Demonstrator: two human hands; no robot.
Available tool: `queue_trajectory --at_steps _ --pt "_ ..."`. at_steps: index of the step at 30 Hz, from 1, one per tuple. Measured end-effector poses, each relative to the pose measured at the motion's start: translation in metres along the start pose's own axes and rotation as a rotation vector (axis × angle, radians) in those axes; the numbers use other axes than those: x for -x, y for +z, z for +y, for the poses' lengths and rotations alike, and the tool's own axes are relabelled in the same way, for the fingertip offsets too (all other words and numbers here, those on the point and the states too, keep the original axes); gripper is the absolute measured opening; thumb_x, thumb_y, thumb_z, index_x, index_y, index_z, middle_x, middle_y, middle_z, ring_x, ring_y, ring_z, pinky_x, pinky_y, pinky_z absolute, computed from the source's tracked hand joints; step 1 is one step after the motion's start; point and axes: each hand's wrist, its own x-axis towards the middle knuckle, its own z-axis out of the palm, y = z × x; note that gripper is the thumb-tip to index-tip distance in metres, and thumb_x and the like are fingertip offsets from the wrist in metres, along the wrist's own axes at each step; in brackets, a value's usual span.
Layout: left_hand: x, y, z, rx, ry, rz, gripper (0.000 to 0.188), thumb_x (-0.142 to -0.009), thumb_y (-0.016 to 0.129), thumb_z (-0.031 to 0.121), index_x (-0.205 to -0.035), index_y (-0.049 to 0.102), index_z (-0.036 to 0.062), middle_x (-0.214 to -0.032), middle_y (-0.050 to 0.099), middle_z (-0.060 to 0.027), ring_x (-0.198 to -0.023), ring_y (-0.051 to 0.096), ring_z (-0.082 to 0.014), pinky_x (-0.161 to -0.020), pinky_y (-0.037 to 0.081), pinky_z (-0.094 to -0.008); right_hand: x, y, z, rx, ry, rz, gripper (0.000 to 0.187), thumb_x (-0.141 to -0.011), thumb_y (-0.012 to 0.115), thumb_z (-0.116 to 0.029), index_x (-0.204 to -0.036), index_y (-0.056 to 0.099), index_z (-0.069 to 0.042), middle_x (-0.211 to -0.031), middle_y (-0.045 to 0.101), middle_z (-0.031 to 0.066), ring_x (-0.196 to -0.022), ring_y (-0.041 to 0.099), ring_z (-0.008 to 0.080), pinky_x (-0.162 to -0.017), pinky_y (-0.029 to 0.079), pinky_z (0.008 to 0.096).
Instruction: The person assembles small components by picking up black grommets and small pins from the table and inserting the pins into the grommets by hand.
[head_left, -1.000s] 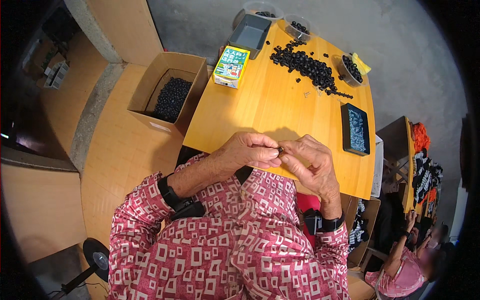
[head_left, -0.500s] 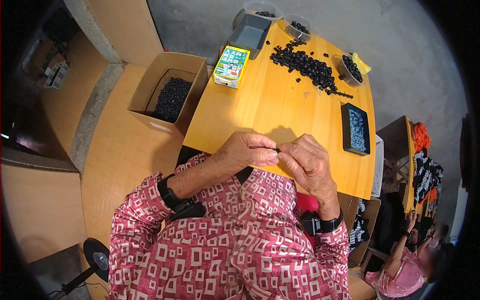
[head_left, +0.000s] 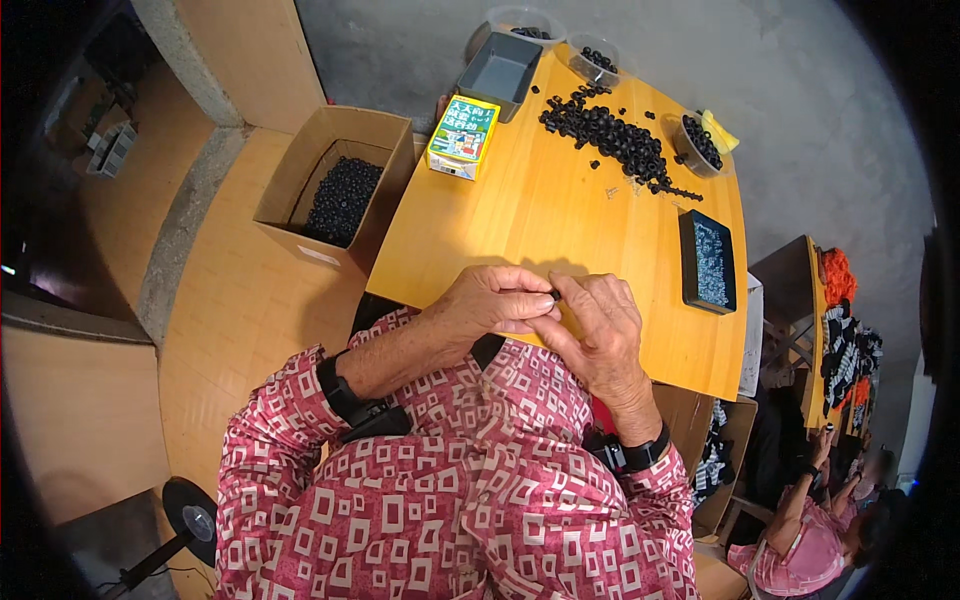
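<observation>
Just above the near edge of the table, my left hand (head_left: 485,303) pinches a small black part (head_left: 555,295) between thumb and fingertips. From the other side, my right hand (head_left: 603,335) meets it, with bent index finger and thumb touching around the same part. Most of the part is covered by fingertips, so its exact shape is hard to make out. Farther back on the table lies a loose pile of small black ring-shaped parts (head_left: 625,145). To the right of my hands rests a black tray (head_left: 689,265) filled with tiny pale, shiny pieces.
A yellow-green carton (head_left: 463,138) and a grey bin (head_left: 500,75) stand at the table's far left. Clear tubs (head_left: 594,60) of black parts line the back. Left of the table is a cardboard box (head_left: 390,180) of black parts. Another person (head_left: 800,550) sits at far right.
My right hand has shifted slightly left, its index finger now lifted over the black part and its thumb lower. My left hand keeps its pinch in nearly the same place.
</observation>
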Motion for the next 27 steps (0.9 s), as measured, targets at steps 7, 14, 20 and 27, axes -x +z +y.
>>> queue_trajectory --at_steps 7,14,20,27 --pt "0.0013 0.0042 0.0054 -0.068 0.013 0.057 0.026 -0.09 0.069 0.018 -0.11 0.064 0.0004 -0.101 0.066 -0.0063 -0.092 0.063 -0.0116 -0.083 0.053 -0.0257 0.0004 0.0039 -0.0008 -0.01 0.002 -0.002 0.041 -0.072 0.08 -0.012 -0.108 0.065 0.0 -0.085 0.061 0.0093 -0.079 0.059 0.0268 -0.072 0.047 0.0384" --pt "0.0 0.0036 0.0015 -0.04 0.011 0.106 0.027 -0.09 0.07 0.018 -0.109 0.064 0.0002 -0.101 0.065 -0.0067 -0.091 0.064 -0.0126 -0.084 0.054 -0.0261 0.0 0.0049 -0.0034 0.041 -0.028 0.054 0.039 -0.073 0.079 -0.01 -0.108 0.065 0.0 -0.084 0.061 0.0096 -0.077 0.059 0.0265 -0.071 0.048 0.0377" --pt "0.0009 0.0037 0.0057 -0.013 -0.036 0.098 0.032 -0.093 0.066 0.027 -0.111 0.063 0.0007 -0.103 0.065 -0.0074 -0.095 0.064 -0.0136 -0.088 0.053 -0.0277 -0.0005 0.0055 0.001 -0.089 0.053 0.009 0.036 -0.073 0.079 -0.009 -0.106 0.066 0.0 -0.082 0.061 0.0094 -0.076 0.059 0.0263 -0.071 0.047 0.0375" --pt "0.0008 0.0011 0.0031 -0.05 -0.022 0.073 0.03 -0.093 0.065 0.023 -0.113 0.064 0.0007 -0.104 0.066 -0.0073 -0.094 0.064 -0.0128 -0.086 0.054 -0.0262 0.0001 0.0048 0.0044 -0.141 0.038 0.022 0.037 -0.073 0.079 -0.009 -0.108 0.067 -0.001 -0.082 0.062 0.009 -0.077 0.06 0.0255 -0.073 0.047 0.0375"
